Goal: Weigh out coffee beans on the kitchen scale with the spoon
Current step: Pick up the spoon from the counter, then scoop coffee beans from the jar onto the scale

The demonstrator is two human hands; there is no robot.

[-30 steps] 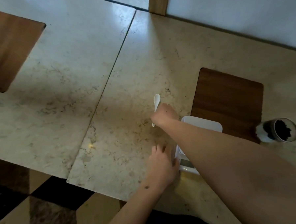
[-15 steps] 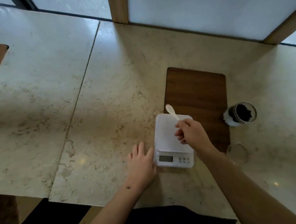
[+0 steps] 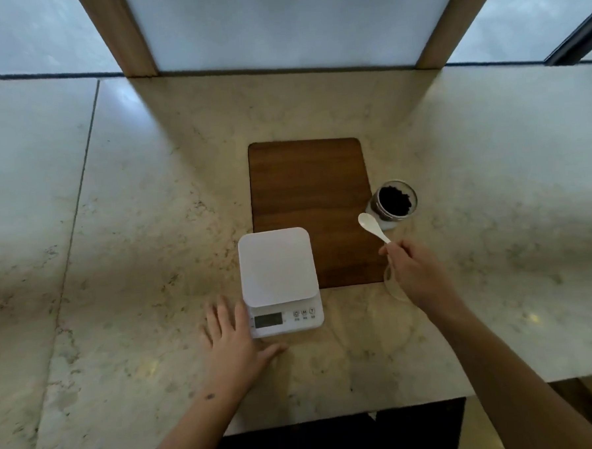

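Observation:
A white kitchen scale stands on the marble counter, its platform bare and its display facing me. My left hand lies flat on the counter, fingers spread, touching the scale's front left corner. My right hand grips the handle of a white spoon, whose empty bowl points up and left, just in front of a glass jar of dark coffee beans. The jar is open and stands at the right edge of a brown wooden board.
A clear glass lid or dish lies on the counter, mostly hidden under my right hand. The counter's front edge is close to my body. Wooden window posts rise behind the back edge.
My right hand carried the spoon from left of the scale, over it, to just in front of the jar. The left hand stayed by the scale. The camera swung right.

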